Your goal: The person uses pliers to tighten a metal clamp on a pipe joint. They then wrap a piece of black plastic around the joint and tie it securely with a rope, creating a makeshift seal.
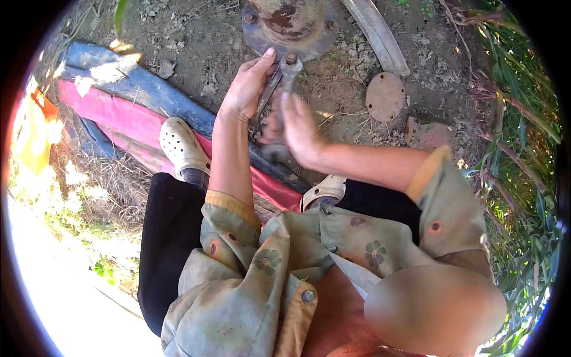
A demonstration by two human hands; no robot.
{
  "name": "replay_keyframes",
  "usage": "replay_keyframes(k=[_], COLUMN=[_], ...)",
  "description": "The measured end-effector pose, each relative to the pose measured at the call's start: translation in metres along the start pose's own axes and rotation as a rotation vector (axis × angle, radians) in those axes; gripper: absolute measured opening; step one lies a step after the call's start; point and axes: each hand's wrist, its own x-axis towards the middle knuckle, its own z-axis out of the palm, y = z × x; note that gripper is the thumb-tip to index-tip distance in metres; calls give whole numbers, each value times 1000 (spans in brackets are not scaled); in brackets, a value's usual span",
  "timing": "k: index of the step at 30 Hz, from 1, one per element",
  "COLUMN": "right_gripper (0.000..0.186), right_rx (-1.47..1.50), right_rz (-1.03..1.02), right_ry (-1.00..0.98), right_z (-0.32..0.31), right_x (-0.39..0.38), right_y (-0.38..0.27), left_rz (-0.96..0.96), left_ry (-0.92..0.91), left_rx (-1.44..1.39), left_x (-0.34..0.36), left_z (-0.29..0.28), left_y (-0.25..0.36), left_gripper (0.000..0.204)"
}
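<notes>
At the top centre of the head view, a rusty round pipe flange (315, 45) carries bolts, one bolt (291, 57) at its near edge. My left hand (245, 89) is closed on a dark metal wrench (266, 94) angled beside that bolt, thumb up at the flange's edge. My right hand (300, 130) is closed round a grey wrench (290, 76) whose upper end sits at the bolt; this hand and the wrench's lower part are blurred.
Pink (101, 104) and blue sheeting (137, 77) lie on the dirt at the left. A grey strip (375, 33), a round rusty plate (385, 97) and another plate (429, 131) lie at the right, beside green plants (523, 149). My shoes (184, 149) are either side below.
</notes>
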Motion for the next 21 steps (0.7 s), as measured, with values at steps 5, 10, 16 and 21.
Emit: replay_keyframes(k=[5, 10, 16, 21], right_gripper=[31, 22, 33, 35], right_rx=[66, -1108, -1663, -1694], right_rz=[-51, -324, -341, -66], right_ry=[-83, -209, -327, -405], right_z=[5, -94, -90, -64], right_x=[8, -10, 20, 41], right_y=[24, -41, -152, -190], left_rz=[-25, -10, 11, -5], left_ry=[-99, -118, -156, -197], left_rx=[137, 84, 94, 192], left_x=[0, -1, -1, 2], left_z=[-13, -2, -8, -11], left_y=[9, 10, 10, 13], left_gripper=[41, 41, 41, 41])
